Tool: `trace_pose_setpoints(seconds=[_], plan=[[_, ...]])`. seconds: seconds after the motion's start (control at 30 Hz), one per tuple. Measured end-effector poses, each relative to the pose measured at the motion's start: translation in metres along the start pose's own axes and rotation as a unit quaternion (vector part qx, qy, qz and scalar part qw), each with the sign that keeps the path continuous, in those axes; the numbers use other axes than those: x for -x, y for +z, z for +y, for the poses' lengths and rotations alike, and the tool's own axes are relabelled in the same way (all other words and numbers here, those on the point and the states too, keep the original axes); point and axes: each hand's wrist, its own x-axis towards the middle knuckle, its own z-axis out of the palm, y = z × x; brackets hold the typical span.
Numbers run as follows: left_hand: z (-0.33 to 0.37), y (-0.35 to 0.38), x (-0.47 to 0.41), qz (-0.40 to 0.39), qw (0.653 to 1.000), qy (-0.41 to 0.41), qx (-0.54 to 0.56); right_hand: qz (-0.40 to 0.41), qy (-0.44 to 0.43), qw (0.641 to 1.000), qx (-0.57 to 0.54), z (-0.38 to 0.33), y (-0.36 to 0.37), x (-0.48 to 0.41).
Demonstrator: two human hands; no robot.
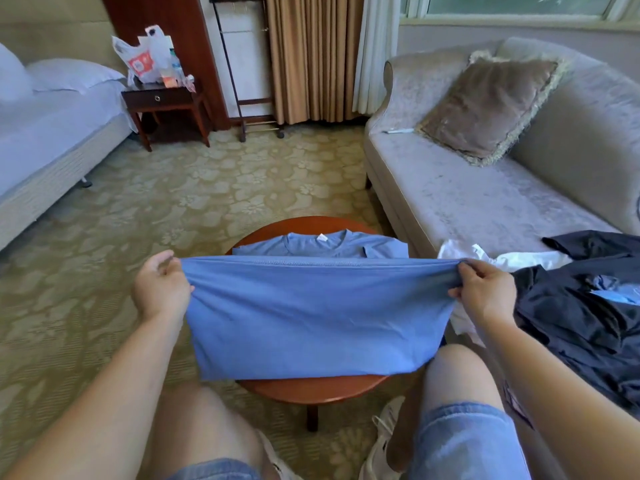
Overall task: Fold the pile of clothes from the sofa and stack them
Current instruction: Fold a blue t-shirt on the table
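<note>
A blue T-shirt [318, 317] lies over a small round wooden table [311, 388] in front of me, its collar and white label at the far side. My left hand [161, 289] grips the left corner of its hem. My right hand [481, 292] grips the right corner. Between them the hem is lifted and stretched taut above the shirt's middle. On the sofa seat [467, 202] to my right sits a pile of clothes: a white garment [498, 259] under dark navy ones [581, 317], with a bit of light blue fabric showing.
A brown fringed cushion [491, 105] leans on the sofa back, with a small white object beside it. A bed [45, 133] and a dark nightstand [166, 102] with plastic bags stand at the left. Patterned carpet lies between. My bare knees flank the table.
</note>
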Motion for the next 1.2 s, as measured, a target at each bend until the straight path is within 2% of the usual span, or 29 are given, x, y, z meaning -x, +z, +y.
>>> trace_pose_setpoints(seconds=[0.27,0.4,0.5,0.6,0.7,0.8,0.87,1.07,1.2], plan=[[0.003,0.1,-0.096,0.011,0.998,-0.006,-0.057,-0.01,-0.032,0.992,0.119,-0.018,0.088,-0.131],[-0.014,0.143,-0.145,0.002,0.992,-0.043,-0.119,-0.03,-0.04,0.98,0.194,-0.014,0.136,-0.176],[-0.03,0.169,-0.161,-0.043,0.984,-0.029,-0.168,-0.039,-0.033,0.98,0.192,-0.001,0.169,-0.198],[-0.054,0.178,-0.14,-0.115,0.955,0.026,-0.273,-0.096,-0.04,0.974,0.202,0.017,0.187,-0.183],[-0.09,0.17,-0.101,-0.166,0.915,0.092,-0.355,-0.194,-0.098,0.928,0.302,0.051,0.185,-0.139],[-0.115,0.15,-0.071,-0.179,0.872,0.068,-0.451,-0.269,-0.136,0.841,0.448,0.072,0.179,-0.097],[-0.116,0.139,-0.057,-0.176,0.856,0.056,-0.483,-0.301,-0.164,0.792,0.506,0.075,0.175,-0.083],[-0.108,0.113,-0.037,-0.193,0.867,0.041,-0.457,-0.322,-0.212,0.755,0.53,0.078,0.156,-0.056],[-0.119,0.099,-0.031,-0.198,0.842,0.091,-0.495,-0.277,-0.204,0.771,0.536,0.098,0.13,-0.045]])
